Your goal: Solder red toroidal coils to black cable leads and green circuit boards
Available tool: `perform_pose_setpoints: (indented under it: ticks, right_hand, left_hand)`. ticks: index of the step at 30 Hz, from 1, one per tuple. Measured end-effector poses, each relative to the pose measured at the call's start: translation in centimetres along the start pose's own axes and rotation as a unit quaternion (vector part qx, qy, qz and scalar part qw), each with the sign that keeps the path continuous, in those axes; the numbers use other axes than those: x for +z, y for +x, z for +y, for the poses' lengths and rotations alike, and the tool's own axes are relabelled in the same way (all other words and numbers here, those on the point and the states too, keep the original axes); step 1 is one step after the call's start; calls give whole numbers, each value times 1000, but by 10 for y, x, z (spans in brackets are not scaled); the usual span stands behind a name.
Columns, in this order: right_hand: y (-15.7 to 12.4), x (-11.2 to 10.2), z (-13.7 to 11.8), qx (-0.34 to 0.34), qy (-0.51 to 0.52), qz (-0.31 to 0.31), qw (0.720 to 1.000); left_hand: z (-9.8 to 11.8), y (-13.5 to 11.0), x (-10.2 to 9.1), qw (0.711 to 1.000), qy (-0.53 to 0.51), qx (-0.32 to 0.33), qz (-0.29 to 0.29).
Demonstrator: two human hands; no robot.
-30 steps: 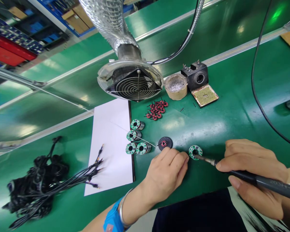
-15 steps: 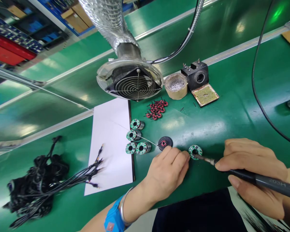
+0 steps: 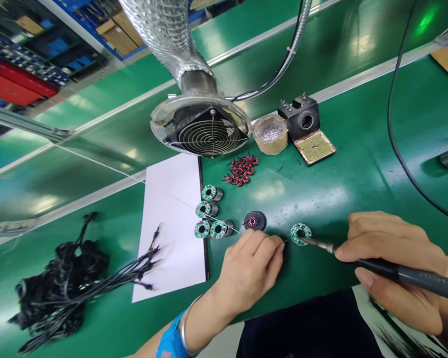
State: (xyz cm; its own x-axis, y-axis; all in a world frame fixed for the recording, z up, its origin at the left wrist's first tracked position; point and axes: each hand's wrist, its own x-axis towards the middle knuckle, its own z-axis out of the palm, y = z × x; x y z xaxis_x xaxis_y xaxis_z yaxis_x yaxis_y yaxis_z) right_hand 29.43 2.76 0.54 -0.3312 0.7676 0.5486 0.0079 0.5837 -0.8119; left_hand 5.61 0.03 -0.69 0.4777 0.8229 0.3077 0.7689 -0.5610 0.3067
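My right hand point(image 3: 392, 268) is closed around a soldering iron point(image 3: 381, 268), whose tip touches the right edge of a ring-shaped green circuit board point(image 3: 300, 234). My left hand point(image 3: 252, 268) pinches a thin strand of solder wire point(image 3: 224, 222), which runs up and left from the fingers; a short end shows at the fingertips, left of the board and apart from it. Just above the left hand a small red-and-black ring part point(image 3: 252, 222) rests on a round black disc point(image 3: 261, 219). Several metal cylinders topped with green boards point(image 3: 220, 229) stand left of it.
A fume extractor point(image 3: 209, 129) hangs over the bench. Behind lie a pile of red-and-black rings point(image 3: 242, 170), a solder pot point(image 3: 271, 135) and an iron stand with sponge point(image 3: 308, 124). On the left are a white sheet point(image 3: 171, 199) and bundled black cables point(image 3: 63, 283).
My left hand has drawn back left with the solder wire, away from the board. The soldering iron's tip stays on the board, and my right hand has hardly moved.
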Motion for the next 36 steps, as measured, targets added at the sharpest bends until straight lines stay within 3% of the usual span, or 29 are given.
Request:
perform_pose_setpoints:
  ticks: [15, 21, 36]
  right_hand:
    - [3, 1, -1, 7, -18, -26, 999]
    - [2, 2, -3, 21, -18, 22, 999]
    - [9, 0, 1, -11, -23, -36, 999]
  left_hand:
    - [0, -1, 0, 1000, -15, -11, 0]
    - [-1, -2, 0, 1000, -3, -17, -8]
    - [3, 6, 2, 1000, -25, 3, 4]
